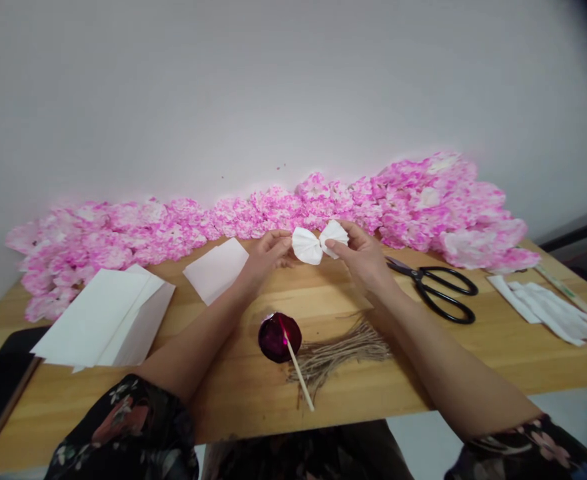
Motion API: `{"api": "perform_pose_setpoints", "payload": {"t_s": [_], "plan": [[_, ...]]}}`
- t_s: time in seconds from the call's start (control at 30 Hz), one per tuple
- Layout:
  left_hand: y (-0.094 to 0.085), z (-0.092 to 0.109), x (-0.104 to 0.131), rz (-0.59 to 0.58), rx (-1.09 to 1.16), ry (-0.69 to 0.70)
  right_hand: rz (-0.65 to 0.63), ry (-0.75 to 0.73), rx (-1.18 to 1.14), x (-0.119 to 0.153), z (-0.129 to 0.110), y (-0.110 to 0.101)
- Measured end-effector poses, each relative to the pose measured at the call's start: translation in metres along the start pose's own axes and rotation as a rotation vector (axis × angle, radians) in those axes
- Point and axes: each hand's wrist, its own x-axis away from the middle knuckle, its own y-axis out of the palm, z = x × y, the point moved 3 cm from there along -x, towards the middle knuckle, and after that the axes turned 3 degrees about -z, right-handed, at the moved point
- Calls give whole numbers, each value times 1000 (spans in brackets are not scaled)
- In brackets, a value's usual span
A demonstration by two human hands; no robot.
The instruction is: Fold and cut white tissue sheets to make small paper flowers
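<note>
A white paper piece (308, 245), pinched narrow at its middle and fanned out on both sides like a bow, is held up over the middle of the table. My left hand (269, 252) has its fingertips closed at the paper's left edge. On the right half, the thumb of my right hand (360, 250) presses from the front, with the fingers behind. Below them stands a small round dish of dark magenta liquid (272, 339). A thin wooden stick (300, 375) leans in it. Beside the dish lies a bundle of thin brown twine (346, 353).
Pink and white paper flowers (173, 227) are heaped along the wall. White paper stacks (103, 317) and smaller sheets (216, 270) lie left, beside a dark phone (3, 380). Black-handled scissors (446, 293), folded white strips (546, 307) and a ruler (568, 293) lie right.
</note>
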Motion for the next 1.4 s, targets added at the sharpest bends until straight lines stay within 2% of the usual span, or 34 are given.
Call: {"api": "perform_pose_setpoints", "payload": {"t_s": [0.1,0.2,0.3,0.47,0.6,0.7,0.8,0.9,1.07,1.17,1.3,1.4], "plan": [[7,-4,2,-112,-59,-31,-22,2,16,4,-5,6],[7,-7,1,-154,-124,-28,-60,22,78,7,-9,11],[2,-6,-1,-124,-158,2,-66,7,96,8,-12,12],[-6,-2,-3,8,-186,42,-55,-24,50,7,-13,11],[-4,-1,-1,68,-95,25,-12,-33,26,6,-12,9],[2,-3,1,23,-34,17,15,-32,36,7,-12,10],[7,-7,1,-45,-90,34,-14,-15,41,9,-13,13],[6,-9,0,-52,-138,19,-33,-19,62,9,-13,14],[-8,-4,-2,100,-149,5,35,-54,36,6,-10,6],[-11,0,-2,159,-112,23,25,-41,31,6,-11,7],[-5,-1,-3,71,-23,-13,-27,-4,55,10,-15,14],[-3,-4,-3,32,-39,-1,-54,7,49,12,-15,17]]}}
